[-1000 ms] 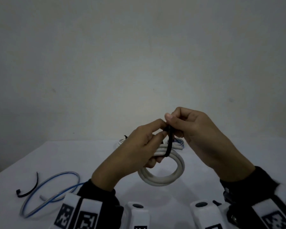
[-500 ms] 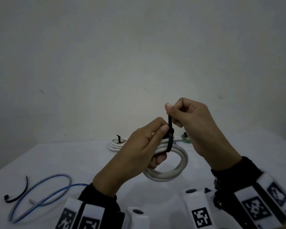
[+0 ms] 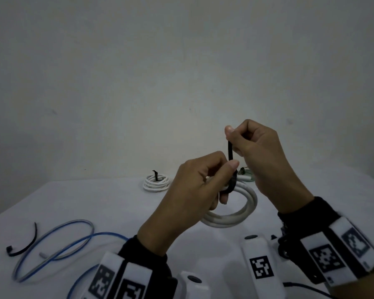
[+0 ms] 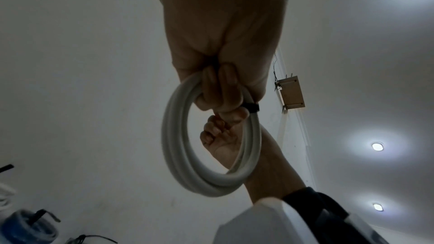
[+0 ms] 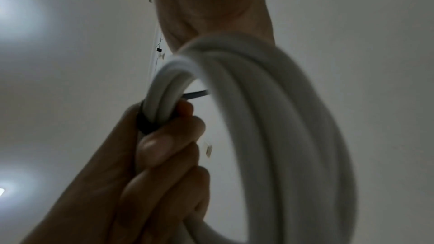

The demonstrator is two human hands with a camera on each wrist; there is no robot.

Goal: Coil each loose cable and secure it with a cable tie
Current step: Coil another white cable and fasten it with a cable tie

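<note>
Only the head view shows the counter [image 3: 117, 203]: a loose blue cable [image 3: 58, 247] lies at its left beside a spare black tie [image 3: 24, 249], and a tied white bundle [image 3: 157, 184] sits at the far edge. The left wrist view alone looks up through the white cable coil [image 4: 209, 155] to ceiling lights and a small box on the wall [image 4: 291, 93]. The right wrist view shows the coil's strands close and blurred.

The left hand [image 3: 194, 197] has its grip clamped on the top of the coil, held up above the counter, fingers curled through the ring and thumb pressed beside the black cable tie [image 3: 232, 180] wrapped round the strands. The right hand [image 3: 261, 156] has its grip closed tight, pinching the tie's free tail between thumb and forefinger, the tail running straight up from the coil
</note>
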